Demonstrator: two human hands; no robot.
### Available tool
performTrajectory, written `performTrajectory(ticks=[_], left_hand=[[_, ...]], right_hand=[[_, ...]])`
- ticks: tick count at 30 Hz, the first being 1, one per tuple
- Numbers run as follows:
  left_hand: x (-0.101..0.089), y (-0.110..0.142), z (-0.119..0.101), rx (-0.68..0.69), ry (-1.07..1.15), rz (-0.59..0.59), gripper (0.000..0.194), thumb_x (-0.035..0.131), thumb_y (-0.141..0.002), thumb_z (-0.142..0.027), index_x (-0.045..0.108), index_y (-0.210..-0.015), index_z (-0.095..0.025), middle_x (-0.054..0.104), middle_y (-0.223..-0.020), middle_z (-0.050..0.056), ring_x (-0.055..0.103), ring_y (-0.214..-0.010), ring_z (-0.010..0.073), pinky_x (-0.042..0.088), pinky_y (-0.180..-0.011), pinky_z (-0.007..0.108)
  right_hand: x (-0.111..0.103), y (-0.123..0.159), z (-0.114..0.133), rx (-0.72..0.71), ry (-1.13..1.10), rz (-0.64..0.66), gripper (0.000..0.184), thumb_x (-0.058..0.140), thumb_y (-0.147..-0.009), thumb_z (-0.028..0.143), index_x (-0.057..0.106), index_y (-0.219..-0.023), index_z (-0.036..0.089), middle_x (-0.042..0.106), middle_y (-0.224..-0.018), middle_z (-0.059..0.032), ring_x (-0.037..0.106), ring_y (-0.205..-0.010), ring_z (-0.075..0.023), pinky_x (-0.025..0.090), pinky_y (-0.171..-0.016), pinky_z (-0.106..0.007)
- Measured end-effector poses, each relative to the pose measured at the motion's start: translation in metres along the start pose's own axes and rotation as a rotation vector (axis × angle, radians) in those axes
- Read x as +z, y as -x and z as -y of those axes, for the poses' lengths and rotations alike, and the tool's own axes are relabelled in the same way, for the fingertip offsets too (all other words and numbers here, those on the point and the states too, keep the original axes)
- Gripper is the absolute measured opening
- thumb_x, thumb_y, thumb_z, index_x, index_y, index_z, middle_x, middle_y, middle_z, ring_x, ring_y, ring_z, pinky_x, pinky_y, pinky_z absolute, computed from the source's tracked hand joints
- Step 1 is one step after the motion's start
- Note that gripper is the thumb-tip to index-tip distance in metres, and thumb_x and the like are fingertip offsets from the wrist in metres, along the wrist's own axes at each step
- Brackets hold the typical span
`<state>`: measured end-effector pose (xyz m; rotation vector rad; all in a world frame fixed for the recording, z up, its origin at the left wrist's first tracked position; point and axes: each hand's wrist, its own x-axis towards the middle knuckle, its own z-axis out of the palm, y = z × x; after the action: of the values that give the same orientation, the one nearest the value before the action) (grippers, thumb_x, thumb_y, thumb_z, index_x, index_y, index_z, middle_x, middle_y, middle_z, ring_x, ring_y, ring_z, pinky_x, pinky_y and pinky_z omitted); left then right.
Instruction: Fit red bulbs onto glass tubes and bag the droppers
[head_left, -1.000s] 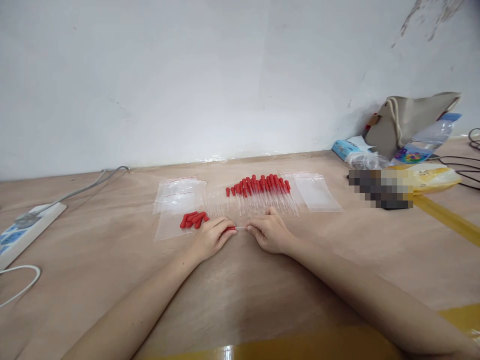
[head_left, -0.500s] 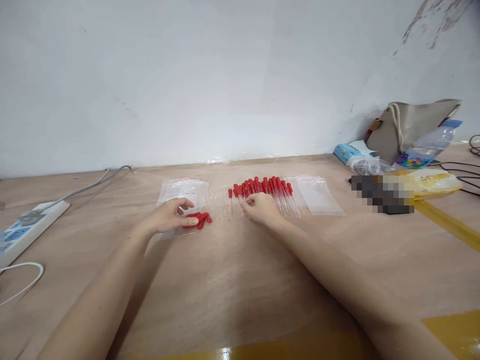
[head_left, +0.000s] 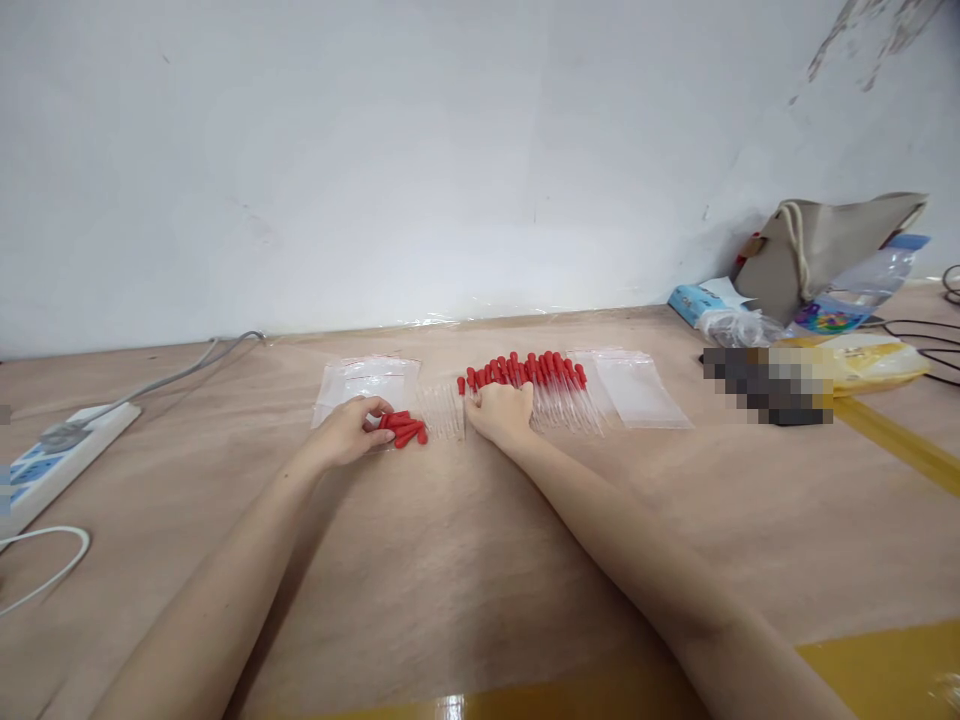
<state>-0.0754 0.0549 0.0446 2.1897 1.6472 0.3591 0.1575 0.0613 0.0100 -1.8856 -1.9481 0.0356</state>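
Note:
My left hand point(head_left: 351, 428) rests at the left side of a small heap of red rubber bulbs point(head_left: 407, 430), thumb and fingers apart, fingertips at the heap. A clear zip bag point(head_left: 366, 373) lies partly beneath that hand. Bare glass dropper tubes point(head_left: 441, 410) lie side by side just right of the heap. Farther right is a row of droppers with red bulbs point(head_left: 551, 368), tips toward me. My right hand point(head_left: 501, 412) is over the row's left end, fingers closed on a dropper just below its bulb; the fingertips are partly hidden.
Another clear zip bag point(head_left: 641, 390) lies right of the row. A power strip point(head_left: 67, 465) with cables is at the left. At right are a tissue pack point(head_left: 705, 300), a plastic bottle point(head_left: 862, 295), a grey bag point(head_left: 832, 245) and a yellow packet point(head_left: 874, 365). A wall stands behind.
My right hand has shifted left along the droppers to the row's left end. My left hand has moved slightly right, its fingers closer to the bulbs, whose heap has shifted a little.

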Motion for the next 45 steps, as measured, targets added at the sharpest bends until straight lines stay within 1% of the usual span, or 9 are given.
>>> performTrajectory(ticks=[6,12,15,21,25,30,36,40,45], left_hand=[[0.001,-0.002,0.004,0.013,0.023,0.020,0.036,0.052,-0.068,-0.043,0.059,-0.095,-0.021,0.061,-0.099,0.004,0.060,-0.072,0.0176,0.046,-0.068,0.028],[0.001,-0.002,0.005,-0.031,0.054,0.009,0.029,0.049,-0.071,-0.039,0.059,-0.091,-0.022,0.066,-0.082,-0.001,0.060,-0.065,0.0163,0.045,-0.060,0.025],[0.001,-0.001,0.003,-0.065,0.041,-0.011,0.026,0.050,-0.070,-0.038,0.059,-0.088,-0.021,0.066,-0.072,-0.002,0.060,-0.062,0.0169,0.043,-0.056,0.024],[-0.003,0.001,0.002,-0.105,0.038,-0.059,0.020,0.054,-0.067,-0.038,0.055,-0.079,-0.022,0.066,-0.078,-0.001,0.062,-0.065,0.0166,0.043,-0.057,0.024],[-0.012,0.003,0.001,-0.107,0.073,-0.045,0.020,0.053,-0.069,-0.040,0.051,-0.076,-0.021,0.066,-0.077,0.000,0.062,-0.068,0.0175,0.043,-0.058,0.025],[-0.015,0.004,-0.009,0.024,0.128,-0.215,0.019,0.047,-0.076,-0.038,0.045,-0.077,-0.020,0.063,-0.075,0.002,0.062,-0.072,0.0182,0.045,-0.066,0.029],[0.010,0.005,-0.041,0.131,0.345,-0.351,0.022,0.042,-0.082,-0.035,0.049,-0.096,-0.019,0.057,-0.085,0.002,0.063,-0.064,0.0137,0.048,-0.060,0.027],[0.042,0.006,-0.053,0.241,0.344,-0.386,0.031,0.047,-0.082,-0.032,0.049,-0.110,-0.019,0.053,-0.080,0.001,0.058,-0.063,0.0120,0.047,-0.059,0.025],[0.076,0.017,-0.065,0.368,0.198,-0.396,0.018,0.054,-0.080,-0.033,0.060,-0.087,-0.018,0.054,-0.076,0.002,0.054,-0.072,0.0145,0.045,-0.062,0.026]], right_hand=[[-0.001,0.001,0.018,-0.063,-0.041,0.007,0.019,0.047,-0.076,0.032,0.061,-0.077,0.019,0.066,-0.075,-0.0039,0.058,-0.071,-0.0172,0.023,-0.077,-0.036],[-0.001,0.000,0.035,0.019,0.012,0.117,0.021,0.048,-0.075,0.030,0.061,-0.078,0.014,0.065,-0.077,-0.0111,0.058,-0.072,-0.0192,0.022,-0.078,-0.037],[0.001,0.001,0.035,0.028,0.011,0.089,0.024,0.048,-0.076,0.031,0.059,-0.085,0.012,0.065,-0.080,-0.0130,0.058,-0.074,-0.0204,0.022,-0.079,-0.038],[0.005,0.001,0.029,0.043,0.006,0.041,0.023,0.045,-0.078,0.032,0.059,-0.083,0.014,0.066,-0.077,-0.0106,0.059,-0.073,-0.0203,0.023,-0.079,-0.039],[0.003,0.000,0.028,0.049,0.011,0.072,0.024,0.046,-0.078,0.033,0.062,-0.077,0.015,0.066,-0.077,-0.0107,0.059,-0.075,-0.0215,0.022,-0.082,-0.040],[0.002,-0.002,0.031,0.067,0.008,0.097,0.026,0.047,-0.076,0.033,0.063,-0.073,0.014,0.066,-0.074,-0.0118,0.059,-0.070,-0.0209,0.022,-0.081,-0.041],[0.002,-0.002,0.039,0.080,-0.006,0.133,0.026,0.044,-0.078,0.030,0.063,-0.071,0.014,0.066,-0.072,-0.0111,0.060,-0.069,-0.0205,0.023,-0.081,-0.040],[-0.010,0.002,0.027,0.037,-0.040,0.023,0.028,0.039,-0.082,0.030,0.061,-0.078,0.012,0.066,-0.076,-0.0126,0.059,-0.076,-0.0225,0.027,-0.079,-0.039],[-0.027,0.023,-0.021,-0.199,-0.368,-0.058,0.024,0.034,-0.089,0.028,0.053,-0.093,0.014,0.065,-0.082,-0.0074,0.058,-0.073,-0.0160,0.034,-0.067,-0.027]])
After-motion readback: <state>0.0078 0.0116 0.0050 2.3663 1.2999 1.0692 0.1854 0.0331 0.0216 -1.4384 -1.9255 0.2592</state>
